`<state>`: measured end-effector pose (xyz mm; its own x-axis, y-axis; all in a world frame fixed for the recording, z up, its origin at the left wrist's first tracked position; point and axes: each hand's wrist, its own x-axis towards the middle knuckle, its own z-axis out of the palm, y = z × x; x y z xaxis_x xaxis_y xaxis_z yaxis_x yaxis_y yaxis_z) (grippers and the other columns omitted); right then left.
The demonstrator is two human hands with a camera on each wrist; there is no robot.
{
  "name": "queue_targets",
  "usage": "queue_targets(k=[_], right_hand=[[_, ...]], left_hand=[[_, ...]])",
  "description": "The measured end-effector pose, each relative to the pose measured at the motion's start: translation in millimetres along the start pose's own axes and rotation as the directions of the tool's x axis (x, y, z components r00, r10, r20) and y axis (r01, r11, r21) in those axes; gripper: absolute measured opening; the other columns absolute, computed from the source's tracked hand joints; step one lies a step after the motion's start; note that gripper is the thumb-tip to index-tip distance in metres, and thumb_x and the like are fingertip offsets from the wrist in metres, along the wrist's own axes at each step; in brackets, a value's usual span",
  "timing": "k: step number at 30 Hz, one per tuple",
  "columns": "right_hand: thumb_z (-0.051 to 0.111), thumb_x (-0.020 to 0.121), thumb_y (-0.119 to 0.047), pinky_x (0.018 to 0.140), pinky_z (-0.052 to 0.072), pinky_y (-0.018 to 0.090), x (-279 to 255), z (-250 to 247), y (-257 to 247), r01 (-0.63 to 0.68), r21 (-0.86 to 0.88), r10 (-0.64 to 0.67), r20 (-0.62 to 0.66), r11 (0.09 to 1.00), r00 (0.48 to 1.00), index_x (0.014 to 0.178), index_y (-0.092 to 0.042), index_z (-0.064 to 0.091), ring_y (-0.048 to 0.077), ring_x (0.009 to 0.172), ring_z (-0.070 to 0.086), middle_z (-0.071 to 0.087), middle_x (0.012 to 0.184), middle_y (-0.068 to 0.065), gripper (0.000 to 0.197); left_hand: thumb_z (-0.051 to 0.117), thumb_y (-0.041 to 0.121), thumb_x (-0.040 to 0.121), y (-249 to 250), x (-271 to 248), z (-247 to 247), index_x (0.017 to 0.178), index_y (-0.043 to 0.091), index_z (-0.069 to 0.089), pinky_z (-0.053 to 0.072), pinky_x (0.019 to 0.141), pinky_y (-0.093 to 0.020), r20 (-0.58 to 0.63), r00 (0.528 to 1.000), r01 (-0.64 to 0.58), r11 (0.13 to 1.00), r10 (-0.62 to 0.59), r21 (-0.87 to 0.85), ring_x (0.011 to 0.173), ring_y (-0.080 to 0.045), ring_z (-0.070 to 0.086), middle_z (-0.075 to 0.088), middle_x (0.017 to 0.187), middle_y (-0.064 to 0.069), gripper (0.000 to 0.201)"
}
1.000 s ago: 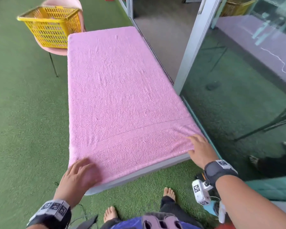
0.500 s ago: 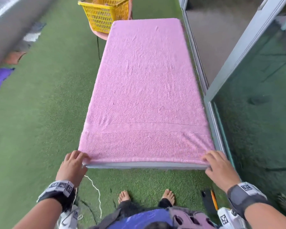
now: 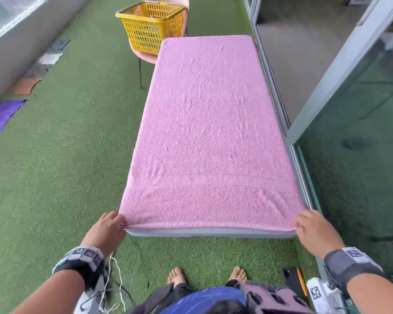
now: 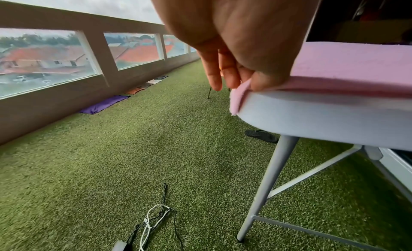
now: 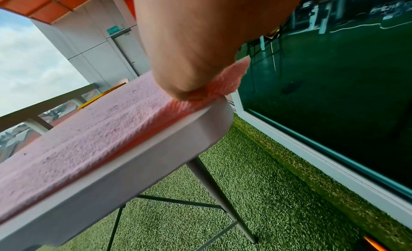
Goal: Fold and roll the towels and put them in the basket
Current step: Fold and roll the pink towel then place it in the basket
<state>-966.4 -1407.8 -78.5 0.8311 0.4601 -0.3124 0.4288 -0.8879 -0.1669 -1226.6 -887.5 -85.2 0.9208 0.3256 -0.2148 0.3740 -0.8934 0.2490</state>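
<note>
Hands pinch the pink towel (image 3: pixel 209 132) at its near corners, left hand (image 3: pixel 106 232) and right hand (image 3: pixel 315 230) equally close, its long axis running toward twelve o'clock.

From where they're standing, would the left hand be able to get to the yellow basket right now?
Probably not. The left hand pinches the towel's near corner, while the basket sits on a chair past the table's far end, so they'd likely have to let go and walk over.

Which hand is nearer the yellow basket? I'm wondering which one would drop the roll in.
Left. The left hand pinches the pink towel's near corner on the yellow basket's side; the right hand pinches the opposite near corner.
</note>
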Motion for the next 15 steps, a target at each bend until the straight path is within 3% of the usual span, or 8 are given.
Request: queue_targets(k=[4,9,15], right_hand=[[0.046,0.097,-0.017,0.081,0.044,0.031,-2,-8,-2,-0.036,0.028,0.034,0.06,0.999,0.998,0.074,-0.02,0.057,0.012,0.089,0.052,0.055,0.081,-0.011,0.026],[0.054,0.093,-0.023,0.06,0.051,0.03,15,-36,1,-0.197,0.157,0.182,0.106,0.968,0.978,0.072,-0.025,0.061,0.01,0.06,0.06,0.066,0.074,-0.007,0.022],[0.071,0.086,-0.025,0.063,0.047,0.029,37,-49,-2,-0.25,0.213,0.23,0.114,0.945,0.967,0.079,-0.025,0.061,0.012,0.07,0.06,0.065,0.078,-0.004,0.013]], left_hand=[[0.076,0.019,0.082,-1,-2,-6,0.084,0.024,0.068,0.044,0.078,-0.022,-0.001,0.999,-0.032,0.999,0.032,-0.01,0.089,-0.006,0.046,0.052,0.089,0.017,0.01],[0.076,0.017,0.083,-8,17,-22,0.085,0.027,0.069,0.036,0.067,-0.015,-0.026,1.0,-0.011,1.0,0.011,-0.024,0.082,-0.005,0.051,0.057,0.08,0.022,0.012],[0.067,0.025,0.091,-14,38,-23,0.095,0.03,0.062,0.048,0.075,-0.02,-0.008,0.995,0.095,0.994,-0.096,-0.053,0.084,-0.004,0.056,0.066,0.088,0.013,0.008]])
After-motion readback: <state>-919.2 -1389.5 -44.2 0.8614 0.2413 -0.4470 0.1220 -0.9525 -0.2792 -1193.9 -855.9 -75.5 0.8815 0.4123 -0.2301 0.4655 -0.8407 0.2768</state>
